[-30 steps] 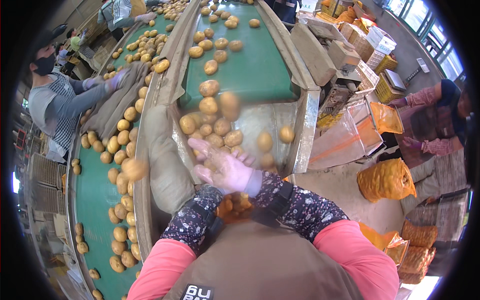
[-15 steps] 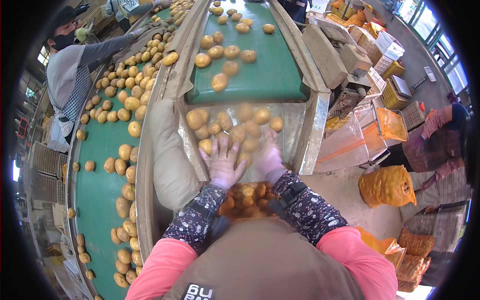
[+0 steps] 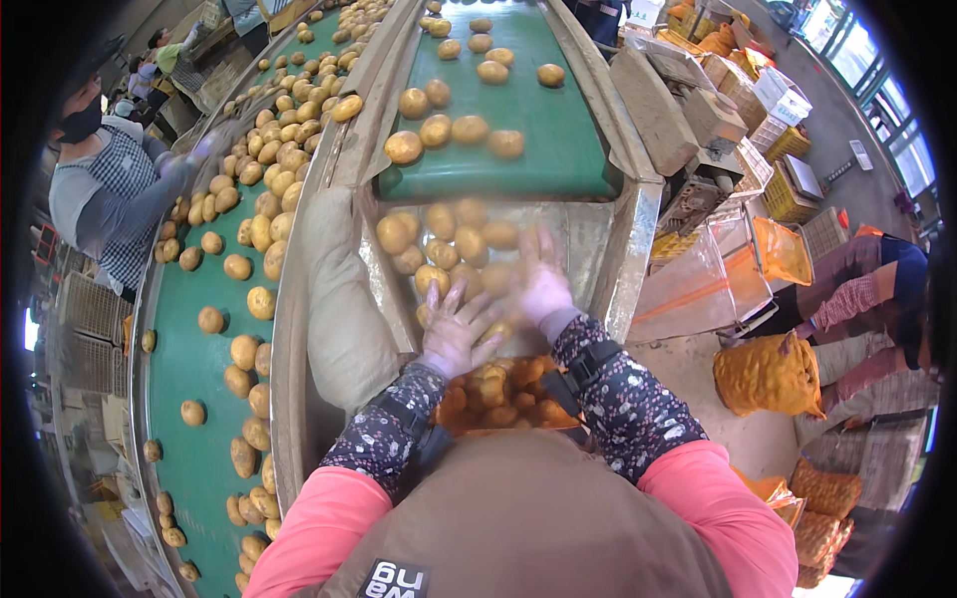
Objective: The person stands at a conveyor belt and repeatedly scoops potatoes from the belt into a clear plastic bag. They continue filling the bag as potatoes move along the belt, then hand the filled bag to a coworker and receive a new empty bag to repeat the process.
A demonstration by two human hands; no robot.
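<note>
My left hand (image 3: 459,331), in a thin pale glove, lies over the lower end of a metal chute (image 3: 588,244) with its fingers spread. It touches the lowest of the loose potatoes (image 3: 470,246) there. My right hand (image 3: 545,282), gloved alike and somewhat blurred, is held at the right of the pile, fingers stretched out and nothing in its grasp. Below both hands, an orange net sack (image 3: 543,424) full of potatoes sits under the chute's lip, partly hidden by my forearms and apron. Several more potatoes ride the green belt (image 3: 568,120) above the chute.
A second green belt (image 3: 214,389) with many potatoes runs along my left, past a padded grey roll (image 3: 344,309). A co-worker (image 3: 110,189) stands beyond it. On the right, another person (image 3: 862,299) handles a filled net sack (image 3: 768,374); crates (image 3: 788,145) stand behind.
Potatoes have dropped from the belt onto the chute. My right hand has shifted slightly up with fingers stretched. The left co-worker has drawn back, and the person at right now grips the filled sack.
</note>
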